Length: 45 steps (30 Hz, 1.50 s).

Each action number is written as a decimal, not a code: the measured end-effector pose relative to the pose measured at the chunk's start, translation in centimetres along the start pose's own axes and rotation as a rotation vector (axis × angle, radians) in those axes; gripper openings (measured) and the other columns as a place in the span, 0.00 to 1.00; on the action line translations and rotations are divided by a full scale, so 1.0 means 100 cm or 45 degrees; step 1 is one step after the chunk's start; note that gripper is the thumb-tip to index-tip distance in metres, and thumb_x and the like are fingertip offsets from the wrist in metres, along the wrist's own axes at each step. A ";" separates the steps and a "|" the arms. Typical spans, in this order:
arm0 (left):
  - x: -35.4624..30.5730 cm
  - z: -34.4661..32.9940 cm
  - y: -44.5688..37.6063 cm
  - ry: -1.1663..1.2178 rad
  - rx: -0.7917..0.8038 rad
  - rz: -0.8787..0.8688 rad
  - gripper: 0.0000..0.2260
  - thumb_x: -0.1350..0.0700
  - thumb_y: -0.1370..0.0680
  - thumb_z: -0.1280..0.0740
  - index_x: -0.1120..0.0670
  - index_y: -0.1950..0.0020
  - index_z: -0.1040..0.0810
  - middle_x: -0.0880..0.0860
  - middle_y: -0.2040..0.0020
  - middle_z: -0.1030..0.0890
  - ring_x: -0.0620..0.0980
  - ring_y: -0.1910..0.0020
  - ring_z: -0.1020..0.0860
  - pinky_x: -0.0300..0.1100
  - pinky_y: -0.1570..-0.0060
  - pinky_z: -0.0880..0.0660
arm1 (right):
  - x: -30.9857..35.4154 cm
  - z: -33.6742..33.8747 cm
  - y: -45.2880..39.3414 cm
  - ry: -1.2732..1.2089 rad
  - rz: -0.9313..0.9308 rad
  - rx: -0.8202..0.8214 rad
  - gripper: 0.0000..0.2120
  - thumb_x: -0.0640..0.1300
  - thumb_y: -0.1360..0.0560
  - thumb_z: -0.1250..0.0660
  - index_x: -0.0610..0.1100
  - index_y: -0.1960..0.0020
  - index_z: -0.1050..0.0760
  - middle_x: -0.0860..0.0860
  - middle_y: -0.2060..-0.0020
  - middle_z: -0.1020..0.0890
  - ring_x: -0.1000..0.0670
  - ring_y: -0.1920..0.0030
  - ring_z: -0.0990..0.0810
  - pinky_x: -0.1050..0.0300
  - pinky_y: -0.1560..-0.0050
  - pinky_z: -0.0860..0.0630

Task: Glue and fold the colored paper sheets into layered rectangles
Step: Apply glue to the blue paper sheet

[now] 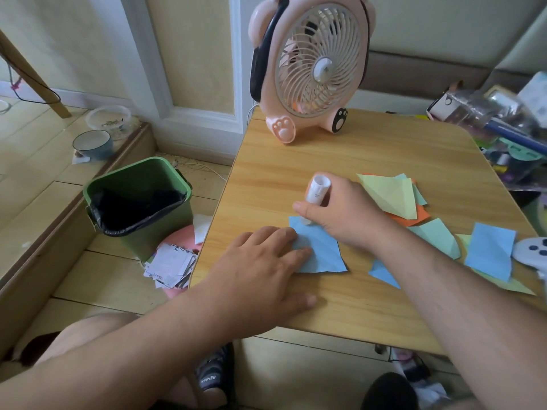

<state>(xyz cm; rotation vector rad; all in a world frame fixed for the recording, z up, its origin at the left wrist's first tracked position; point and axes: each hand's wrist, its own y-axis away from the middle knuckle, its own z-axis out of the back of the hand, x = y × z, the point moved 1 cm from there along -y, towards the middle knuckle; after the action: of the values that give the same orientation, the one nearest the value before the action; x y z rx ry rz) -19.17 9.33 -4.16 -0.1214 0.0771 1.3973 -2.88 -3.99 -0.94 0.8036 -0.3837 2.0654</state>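
The right hand [340, 214] grips a white glue stick [317, 193], fingers curled round its barrel, with the lower end pressed on the far-left corner of a blue sheet [322, 253]. Small dark print runs along the barrel but is too blurred to read. The left hand [266, 267] lies flat with its fingers straight, pressing the near-left part of the same sheet onto the table [296, 179].

Just right of the right hand lies a pile of sheets: a yellow sheet [390, 196] on top, creased, over an orange sheet [414, 217] and pale green ones. Nearer the right edge lie a green sheet [438, 235], a blue triangle [384, 273] and a second blue sheet [491, 253] resting on another pale sheet. A white controller [532, 250] with dark buttons touches that sheet's right side.

At the table's far end stands a pink fan [310, 63] with paw-print feet. On the floor to the left stand a green bin [139, 202] with a black liner and, beside it, a heap of printed slips [170, 267] whose text is illegible. Under the table's near edge, a sandal [211, 377] strap reads "SENMA", seen upside down.
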 end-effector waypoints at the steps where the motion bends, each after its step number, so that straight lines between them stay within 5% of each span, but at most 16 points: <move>1: 0.000 -0.001 0.000 0.005 0.007 0.009 0.34 0.27 0.22 0.48 0.46 0.25 0.27 0.51 0.27 0.28 0.55 0.28 0.30 0.54 0.31 0.29 | -0.003 0.004 0.001 0.001 -0.012 -0.013 0.16 0.57 0.25 0.25 0.47 0.54 0.26 0.49 0.61 0.17 0.47 0.60 0.21 0.52 0.59 0.24; 9: -0.004 0.006 0.001 -0.020 0.109 -0.014 0.32 0.25 0.22 0.54 0.35 0.21 0.39 0.51 0.21 0.39 0.56 0.23 0.40 0.54 0.25 0.40 | -0.014 0.019 0.011 0.093 -0.046 -0.047 0.15 0.57 0.25 0.25 0.48 0.54 0.25 0.49 0.61 0.17 0.47 0.61 0.21 0.51 0.58 0.24; 16: -0.003 0.004 0.003 -0.043 0.113 -0.022 0.33 0.24 0.23 0.55 0.35 0.21 0.40 0.53 0.22 0.39 0.57 0.23 0.40 0.56 0.25 0.40 | -0.012 0.026 0.011 0.187 -0.029 -0.082 0.14 0.57 0.26 0.26 0.48 0.57 0.26 0.52 0.64 0.17 0.47 0.59 0.19 0.50 0.58 0.23; 20: -0.004 0.004 0.003 -0.044 0.106 -0.025 0.33 0.24 0.22 0.55 0.36 0.21 0.40 0.53 0.21 0.39 0.57 0.22 0.41 0.57 0.24 0.40 | -0.001 0.023 0.015 -0.072 -0.038 -0.276 0.15 0.54 0.25 0.28 0.45 0.58 0.29 0.53 0.68 0.19 0.53 0.67 0.24 0.54 0.64 0.29; 26: -0.004 0.002 0.004 -0.039 0.072 -0.032 0.34 0.24 0.22 0.55 0.37 0.21 0.38 0.54 0.24 0.35 0.58 0.24 0.37 0.57 0.26 0.37 | 0.011 -0.001 0.020 -0.179 -0.010 -0.236 0.18 0.57 0.26 0.26 0.44 0.57 0.27 0.53 0.65 0.18 0.48 0.62 0.20 0.50 0.58 0.23; 30: -0.004 0.000 0.005 -0.036 0.023 -0.044 0.33 0.25 0.21 0.55 0.38 0.22 0.36 0.55 0.25 0.33 0.58 0.26 0.34 0.57 0.28 0.34 | 0.004 -0.017 0.018 -0.008 -0.060 -0.155 0.19 0.69 0.32 0.30 0.56 0.56 0.29 0.57 0.59 0.18 0.50 0.55 0.18 0.51 0.54 0.22; 35: -0.004 -0.003 0.006 -0.057 -0.013 -0.064 0.33 0.26 0.20 0.54 0.42 0.22 0.33 0.56 0.28 0.30 0.59 0.27 0.32 0.57 0.29 0.32 | 0.004 -0.010 0.019 0.070 -0.046 -0.110 0.16 0.64 0.28 0.27 0.56 0.53 0.29 0.55 0.56 0.18 0.51 0.56 0.20 0.55 0.57 0.28; 45: -0.007 -0.004 0.007 -0.085 -0.037 -0.121 0.33 0.30 0.18 0.51 0.48 0.24 0.29 0.54 0.34 0.26 0.60 0.31 0.29 0.59 0.34 0.29 | -0.014 0.018 0.027 0.156 -0.093 -0.138 0.16 0.58 0.26 0.26 0.47 0.54 0.25 0.51 0.63 0.18 0.49 0.63 0.23 0.52 0.61 0.25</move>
<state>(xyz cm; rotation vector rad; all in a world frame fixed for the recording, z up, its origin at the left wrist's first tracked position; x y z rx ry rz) -19.96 8.68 -4.48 -0.1016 -0.0043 1.3067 -3.84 -7.37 -0.45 0.6140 -0.3895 1.9963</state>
